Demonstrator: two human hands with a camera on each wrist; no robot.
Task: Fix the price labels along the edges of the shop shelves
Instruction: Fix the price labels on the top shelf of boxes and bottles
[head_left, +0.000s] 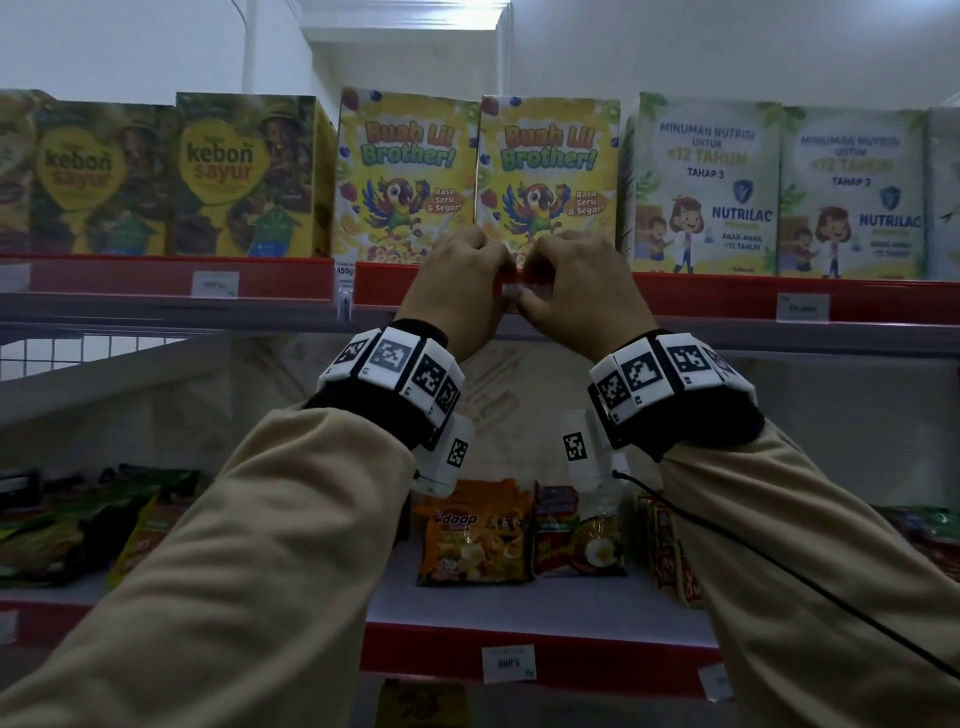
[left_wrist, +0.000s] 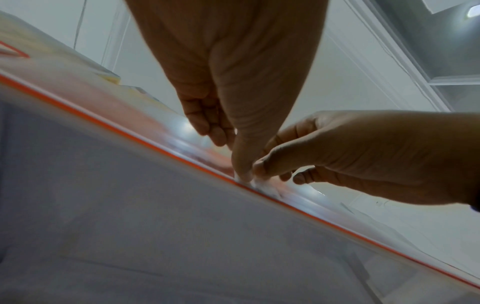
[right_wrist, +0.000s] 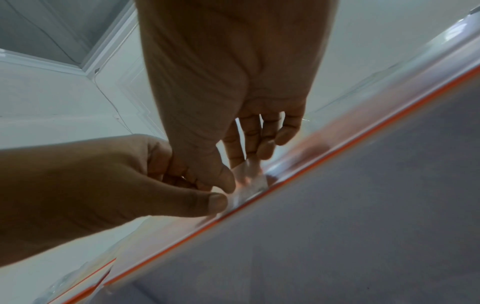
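Observation:
A small white price label (head_left: 511, 290) sits in the red edge strip (head_left: 701, 299) of the upper shelf, mostly hidden by my hands. My left hand (head_left: 506, 283) and right hand (head_left: 535, 283) meet on it, thumbs in front and curled fingers over the strip's top. In the left wrist view, the left hand (left_wrist: 231, 156) sets its thumb on the label (left_wrist: 259, 185) at the strip (left_wrist: 103, 123), with the right hand (left_wrist: 279, 172) pinching beside it. The right wrist view shows the right hand (right_wrist: 241, 164) and left hand (right_wrist: 197, 187) pinching the label (right_wrist: 249, 187) on the strip (right_wrist: 363, 136).
Cereal boxes (head_left: 405, 176) stand right behind my hands, with dark green boxes (head_left: 249, 176) to the left and milk boxes (head_left: 706, 187) to the right. Other labels (head_left: 214, 285) (head_left: 802, 306) sit in the strip. The lower shelf holds noodle packets (head_left: 478, 535) and a label (head_left: 508, 662).

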